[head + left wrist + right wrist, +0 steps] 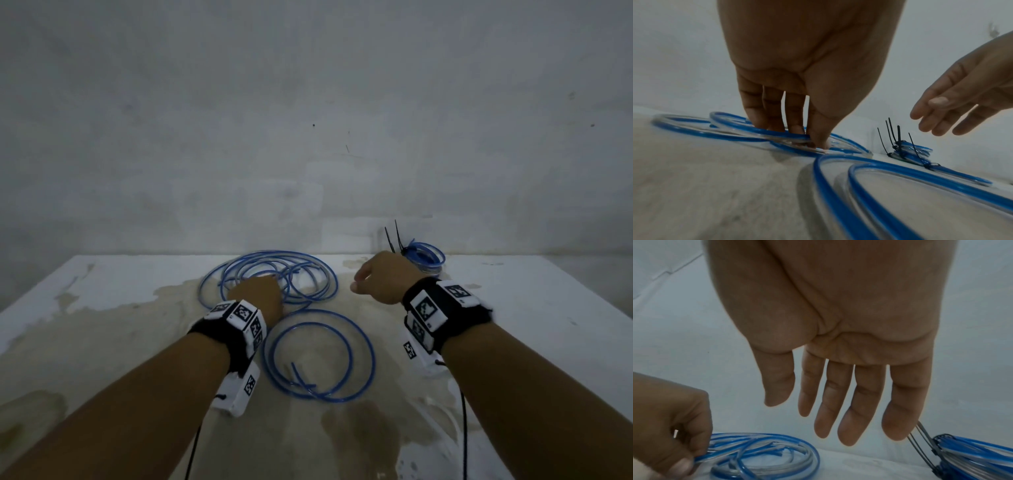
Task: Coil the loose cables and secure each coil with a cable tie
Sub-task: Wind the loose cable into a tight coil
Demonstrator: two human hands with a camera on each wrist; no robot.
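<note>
Hands point(255, 294) point(383, 277) among blue cables point(274, 274)

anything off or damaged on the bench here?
Nothing broken. The table surface is stained and patchy, with worn paint. Two blue cable piles lie loose: the far tangle under the left hand, and a near loop. The tied coils sit by the wall, tie tails sticking up.

R hand point(838, 337) hangs w/ fingers straight, holding nothing; L hand point(670, 418) at 8 o'clock pinches blue cable strands point(764, 449); tied coil point(972, 452) at 4.
</note>
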